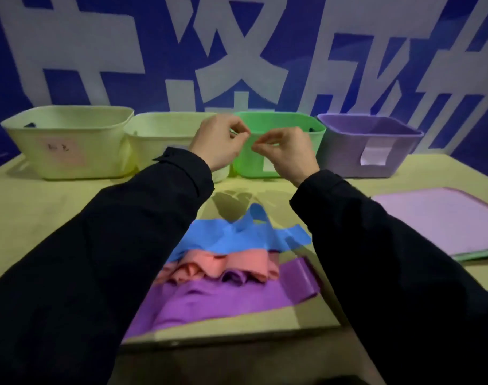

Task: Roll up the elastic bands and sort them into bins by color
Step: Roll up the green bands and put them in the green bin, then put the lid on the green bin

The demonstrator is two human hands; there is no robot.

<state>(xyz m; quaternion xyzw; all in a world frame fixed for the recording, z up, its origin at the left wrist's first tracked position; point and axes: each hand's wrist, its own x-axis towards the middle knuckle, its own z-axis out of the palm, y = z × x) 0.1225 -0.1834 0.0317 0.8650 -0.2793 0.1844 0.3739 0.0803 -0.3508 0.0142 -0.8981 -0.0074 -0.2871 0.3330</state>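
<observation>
Both hands are raised in the upper middle of the frame, fingers curled into pinches that nearly meet. The left hand (219,141) and right hand (285,151) each show a narrow grip, thumb against fingertips, apparently pinching something small and pale green between them; against the green bin (315,140) directly behind, what they hold cannot be told for sure.

Four bins stand in a row along the far edge of the worktop (43,212): a cream bin (68,143) at upper left, a second cream bin (159,137) touching it, the green one, then a purple bin (370,145) at upper right.

Loose elastic bands lie in the lower middle between the dark sleeves: a blue band (237,237) farthest, a salmon band (223,265) overlapping it, a purple band (223,301) nearest. A lilac mat (442,218) lies at right.
</observation>
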